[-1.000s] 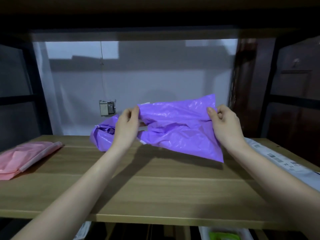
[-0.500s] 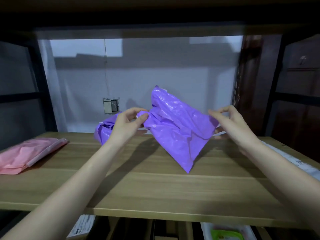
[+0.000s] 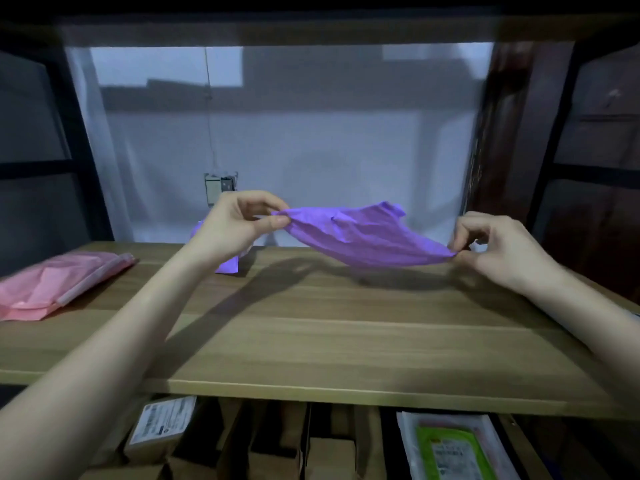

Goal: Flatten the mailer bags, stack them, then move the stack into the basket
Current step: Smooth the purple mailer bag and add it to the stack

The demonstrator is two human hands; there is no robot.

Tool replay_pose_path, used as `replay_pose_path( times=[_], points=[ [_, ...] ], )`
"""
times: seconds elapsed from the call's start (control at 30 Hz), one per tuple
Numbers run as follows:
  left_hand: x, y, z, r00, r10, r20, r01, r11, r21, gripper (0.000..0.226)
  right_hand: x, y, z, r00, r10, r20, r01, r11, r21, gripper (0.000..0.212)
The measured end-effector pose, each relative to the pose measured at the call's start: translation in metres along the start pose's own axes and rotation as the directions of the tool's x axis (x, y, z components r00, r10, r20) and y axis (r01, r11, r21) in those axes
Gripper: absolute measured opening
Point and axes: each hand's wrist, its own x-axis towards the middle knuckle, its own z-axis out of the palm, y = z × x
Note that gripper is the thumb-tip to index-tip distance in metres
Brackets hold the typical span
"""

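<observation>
We've got one crinkly purple plastic mailer bag (image 3: 363, 237) pinched between our left hand (image 3: 235, 225) and right hand (image 3: 498, 247); a second purple one (image 3: 227, 265) sits behind, and one pink mailer (image 3: 52, 289) lies at 9 o'clock.

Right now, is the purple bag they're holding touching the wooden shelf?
Apart. In the head view the purple bag hangs stretched between the left hand and right hand, with its shadow visible on the wooden shelf below.

A second purple mailer bag (image 3: 227, 263) lies mostly hidden behind the left hand (image 3: 235, 225), only its ends showing; the pink mailer bag (image 3: 52, 285) is cut off by the left edge and blurred; print on the label of the cardboard box (image 3: 162, 422) below the shelf is too small to read; the green-printed packet (image 3: 450, 448) runs off the bottom edge.
</observation>
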Motion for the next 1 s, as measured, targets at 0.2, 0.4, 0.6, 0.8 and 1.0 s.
replay_pose_path(
  times=[0.2, 0.4, 0.6, 0.8, 1.0],
  points=[
    [-0.011, -0.018, -0.001, 0.976, -0.142, 0.163, 0.094, 0.959, 0.268, 0.046, -0.037, -0.017, -0.009, 0.815, -0.027, 0.578, 0.044, 0.999, -0.016, 0.021],
    [-0.008, 0.008, 0.037, 0.986, -0.124, 0.113, 0.061, 0.891, 0.450, 0.035, -0.033, -0.041, 0.000, 0.922, -0.031, 0.385, -0.007, 0.995, 0.097, 0.010],
    [-0.021, 0.015, 0.098, 0.904, -0.208, 0.373, -0.053, 0.813, 0.581, 0.042, -0.009, -0.046, 0.052, 0.933, -0.092, 0.349, 0.153, 0.976, -0.152, 0.041],
    [-0.036, -0.008, 0.105, 0.825, -0.311, 0.472, -0.107, 0.734, 0.671, 0.047, -0.012, -0.034, 0.074, 0.798, 0.087, 0.596, 0.027, 0.983, -0.179, 0.053],
    [-0.036, -0.013, 0.105, 0.778, -0.372, 0.507, -0.143, 0.681, 0.718, 0.054, -0.014, -0.036, 0.073, 0.771, 0.113, 0.627, 0.034, 0.975, -0.219, 0.055]
  ],
)
